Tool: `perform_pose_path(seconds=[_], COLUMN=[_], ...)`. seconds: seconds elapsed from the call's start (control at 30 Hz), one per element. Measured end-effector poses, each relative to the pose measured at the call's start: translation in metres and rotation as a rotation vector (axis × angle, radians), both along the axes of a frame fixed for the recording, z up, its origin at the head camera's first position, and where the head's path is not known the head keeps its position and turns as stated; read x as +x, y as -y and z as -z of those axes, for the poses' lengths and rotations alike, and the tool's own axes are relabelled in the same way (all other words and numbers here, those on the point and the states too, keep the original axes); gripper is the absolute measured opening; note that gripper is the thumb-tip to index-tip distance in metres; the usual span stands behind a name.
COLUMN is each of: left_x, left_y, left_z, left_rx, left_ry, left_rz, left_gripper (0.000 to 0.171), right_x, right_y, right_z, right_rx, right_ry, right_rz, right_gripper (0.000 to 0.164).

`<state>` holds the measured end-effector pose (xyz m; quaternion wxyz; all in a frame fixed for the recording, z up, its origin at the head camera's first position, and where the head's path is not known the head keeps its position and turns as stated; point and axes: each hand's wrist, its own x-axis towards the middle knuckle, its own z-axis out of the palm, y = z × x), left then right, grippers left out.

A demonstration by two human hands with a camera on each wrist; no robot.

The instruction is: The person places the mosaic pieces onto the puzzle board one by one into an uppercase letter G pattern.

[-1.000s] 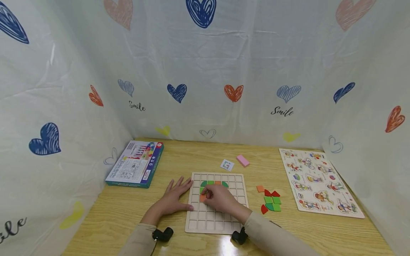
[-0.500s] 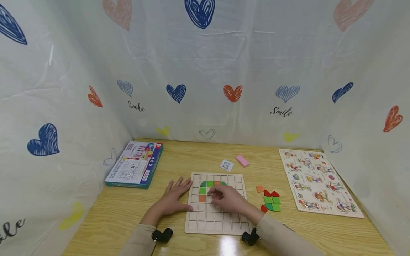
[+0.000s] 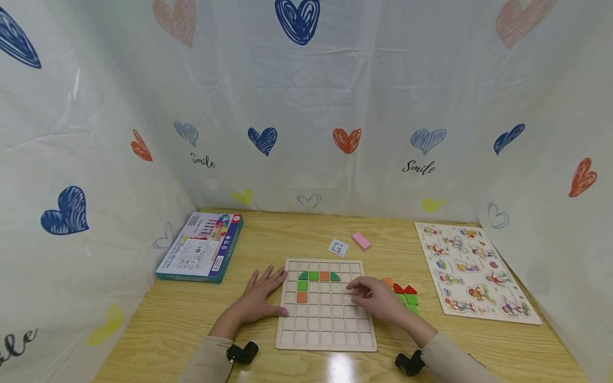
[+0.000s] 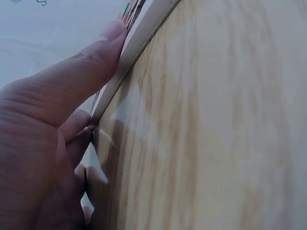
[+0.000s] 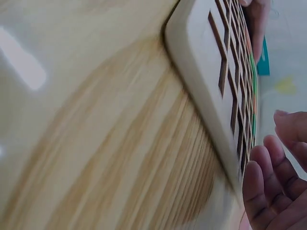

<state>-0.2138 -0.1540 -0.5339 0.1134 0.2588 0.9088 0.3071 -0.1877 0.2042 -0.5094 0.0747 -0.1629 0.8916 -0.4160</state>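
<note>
A wooden grid board lies on the table with coloured tiles in some of its cells. The upper row has a dark green quarter-round tile at each end, with a green square tile and an orange square tile between. Below the left end sit another green square and another orange square. My left hand rests with spread fingers by the board's left side, its thumb on the edge. Over the board's right edge hovers my right hand, fingers loosely bent around nothing.
Loose green tiles, red tiles and an orange tile lie right of the board, partly hidden by my right hand. Behind are a small picture card and a pink block. A box and picture board flank them.
My right hand has moved right, from the tiles on the board's left part to its right edge, uncovering the tiles. The left hand has stayed in place.
</note>
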Motion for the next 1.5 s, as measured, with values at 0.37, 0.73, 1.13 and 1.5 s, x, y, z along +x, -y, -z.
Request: perform_pose_path(seconds=[0.37,0.73,1.13,1.5], left_x=[0.000,0.003,0.002,-0.001], left_y=[0.000,0.001,0.001,0.000], left_z=[0.003,0.002,0.002,0.003], left_rx=[-0.011,-0.018,-0.019,-0.022], left_ry=[0.003,0.008,0.000,0.006], left_rz=[-0.003,-0.013,-0.005,-0.013], left_gripper=[0.101,0.100,0.100,0.100], right_x=[0.012,0.027,0.026,0.020], right_y=[-0.070,-0.115,-0.124,-0.125], right_z=[-0.006,-0.006,0.001,0.005], right_rx=[0.022,0.167,0.256,0.255], right_ry=[0.005,0.006,-0.060,-0.058], right_rz=[0.120,0.221,0.203,0.203], right_gripper=[0.024,0.025,0.021,0.017])
